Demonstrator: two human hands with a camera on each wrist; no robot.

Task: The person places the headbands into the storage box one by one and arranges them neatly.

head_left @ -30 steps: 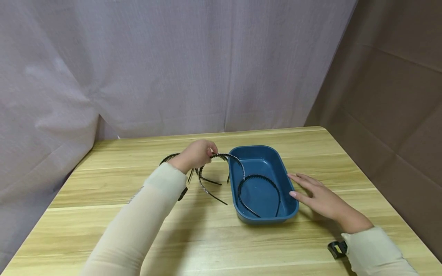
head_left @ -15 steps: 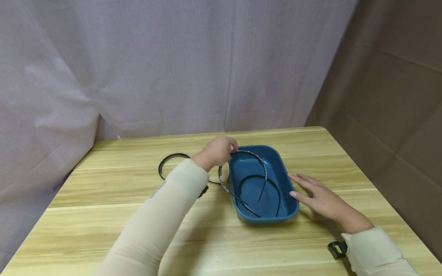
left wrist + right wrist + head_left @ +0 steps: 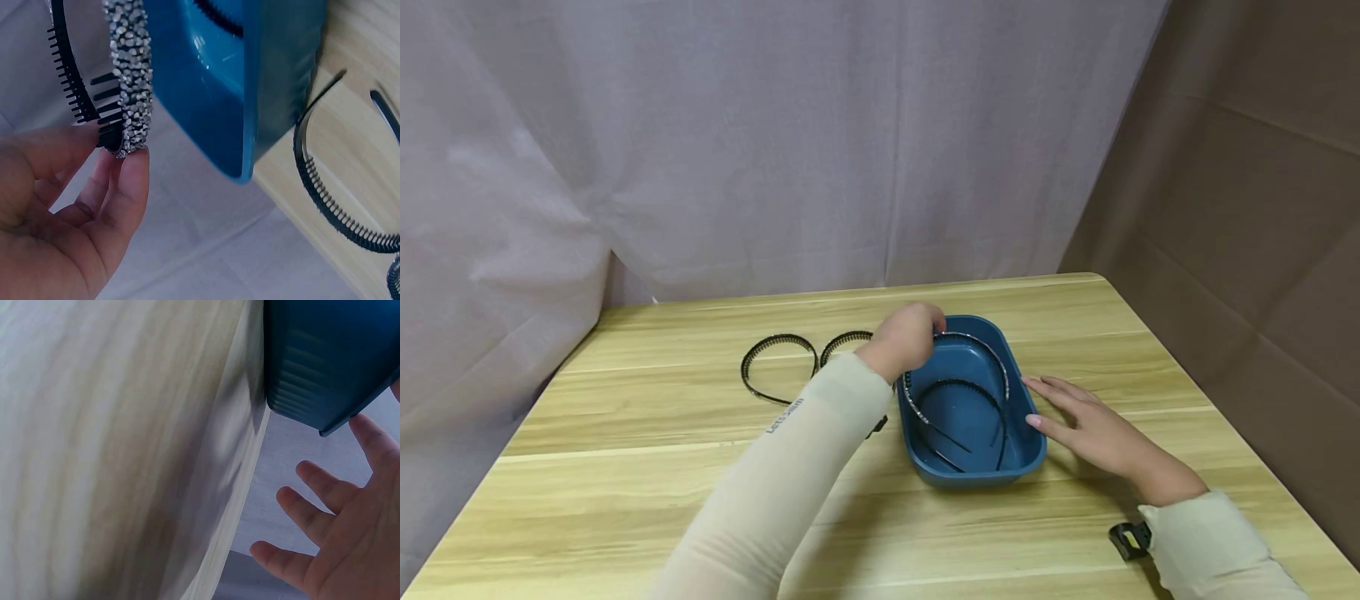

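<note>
The left hand (image 3: pixel 905 337) is pinching a rhinestone headband (image 3: pixel 958 367) over the blue tray (image 3: pixel 970 477) – fingertips hidden in the head view; the right hand (image 3: pixel 1093 429), fingers spread, is resting flat beside the tray's right wall.

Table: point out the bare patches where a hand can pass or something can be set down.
Bare: the table's near strip and the far strip behind the blue tray. Crowded: left of the tray, two black headbands, and inside it.

Probably a recording booth: wooden table (image 3: pixel 625 500) enclosed by draped fabric backdrops (image 3: pixel 700 125).
</note>
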